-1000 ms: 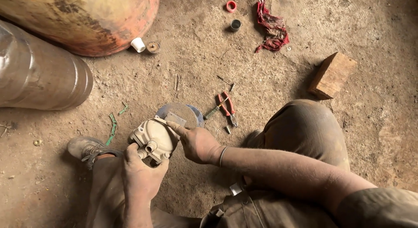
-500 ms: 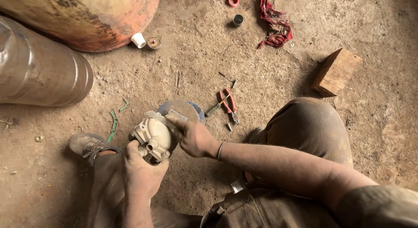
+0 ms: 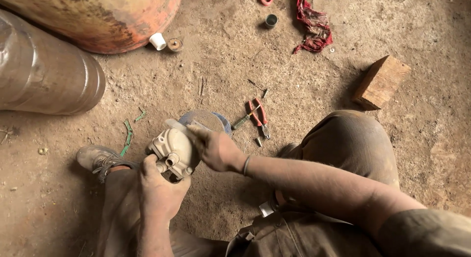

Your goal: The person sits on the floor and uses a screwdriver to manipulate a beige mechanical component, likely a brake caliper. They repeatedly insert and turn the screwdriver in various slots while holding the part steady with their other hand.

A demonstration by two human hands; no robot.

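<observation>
A single head-worn camera looks steeply down, close over the hands and the dirt floor (image 3: 304, 114).

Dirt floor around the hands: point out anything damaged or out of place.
A frayed red rag lies crumpled at the top. Broken green strips are scattered beside the shoe. Red-handled pliers and small screws lie loose in the dust. The beige housing, held by both hands, shows no visible cracks.

Left hand (image 3: 158, 192) raised from below, fingers curled in a closed grip, forearm vertical. Right hand (image 3: 216, 150) reaches across from the right, fingers pinched, forearm extended, wrist slightly bent.
</observation>
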